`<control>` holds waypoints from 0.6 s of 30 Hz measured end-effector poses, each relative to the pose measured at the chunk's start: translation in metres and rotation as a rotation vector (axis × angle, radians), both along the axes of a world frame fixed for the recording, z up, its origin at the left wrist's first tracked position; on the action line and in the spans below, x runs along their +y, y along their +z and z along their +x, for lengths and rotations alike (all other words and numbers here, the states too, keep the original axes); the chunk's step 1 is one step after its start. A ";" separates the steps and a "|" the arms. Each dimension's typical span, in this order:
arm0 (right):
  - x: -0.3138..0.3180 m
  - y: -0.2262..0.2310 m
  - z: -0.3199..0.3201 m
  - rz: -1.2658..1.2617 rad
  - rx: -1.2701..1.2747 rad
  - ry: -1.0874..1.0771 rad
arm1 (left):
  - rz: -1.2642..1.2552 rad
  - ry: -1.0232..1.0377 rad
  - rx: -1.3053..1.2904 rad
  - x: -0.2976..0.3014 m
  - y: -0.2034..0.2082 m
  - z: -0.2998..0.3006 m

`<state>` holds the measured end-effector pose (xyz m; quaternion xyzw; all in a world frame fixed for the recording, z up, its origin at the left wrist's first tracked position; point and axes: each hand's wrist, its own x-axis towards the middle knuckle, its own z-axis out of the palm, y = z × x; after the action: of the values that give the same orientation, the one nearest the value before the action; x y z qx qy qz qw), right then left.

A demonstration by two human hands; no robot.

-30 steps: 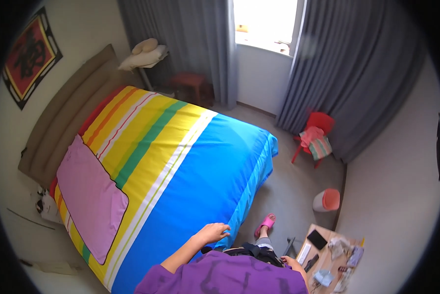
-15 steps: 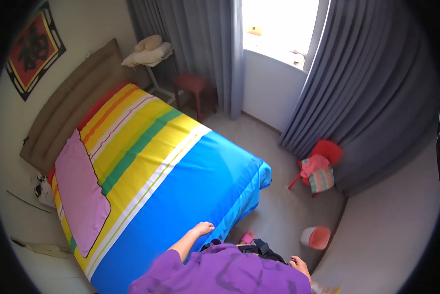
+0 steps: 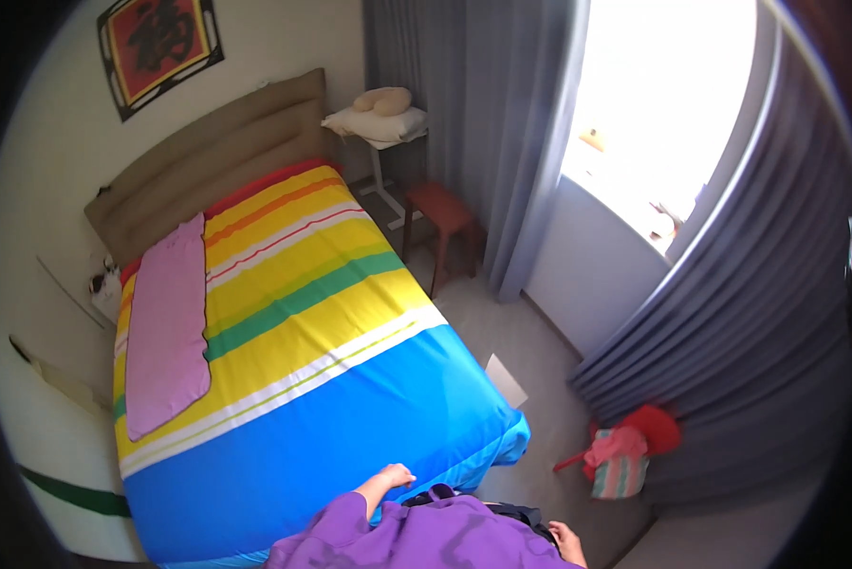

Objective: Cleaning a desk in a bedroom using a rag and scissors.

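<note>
My left hand (image 3: 398,475) hovers by the blue foot end of the bed, fingers loosely bent and nothing in them. Low by my dark shorts hangs my right hand (image 3: 567,544), loosely open and empty. Nearest to the left hand is the striped bedspread (image 3: 303,431), blue at the foot, with yellow, green, white and orange bands higher up. It lies mostly smooth, bunching at the near right corner. A pink pillow (image 3: 167,327) lies flat along the bed's left side, below the brown padded headboard (image 3: 222,142).
Right of the bed are a reddish-brown stool (image 3: 442,211) and a small stand (image 3: 379,175) topped by a cream pillow (image 3: 377,123). A red chair (image 3: 652,431) with cloths on it stands by the grey curtain (image 3: 730,379). A pale flat panel (image 3: 507,381) shows beside the bed.
My view has turned, so the bed's head, stool and window sit lower and farther right. The small pink-and-white bin has left the picture. Both hands remain empty.
</note>
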<state>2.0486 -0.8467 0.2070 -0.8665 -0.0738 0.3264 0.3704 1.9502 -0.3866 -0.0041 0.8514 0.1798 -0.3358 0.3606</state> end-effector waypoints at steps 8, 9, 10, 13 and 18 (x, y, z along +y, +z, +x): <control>-0.004 0.009 0.117 -0.113 0.054 0.096 | -0.045 0.340 -0.081 0.004 0.040 0.070; -0.012 -0.011 0.133 -0.131 0.064 0.142 | -0.058 0.343 -0.084 0.001 0.044 0.081; -0.019 -0.035 0.150 -0.149 0.075 0.196 | -0.063 0.375 -0.100 -0.001 0.041 0.086; -0.047 -0.119 0.203 0.141 0.014 0.373 | -0.017 0.477 -0.103 -0.016 0.041 0.105; -0.067 -0.123 0.296 0.086 -0.076 0.378 | -0.062 0.566 -0.008 -0.053 0.014 0.108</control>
<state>2.3446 -0.9136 0.0840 -0.8323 -0.2631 0.3537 0.3359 2.0578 -0.4400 0.0100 0.7571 0.3986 -0.2239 0.4667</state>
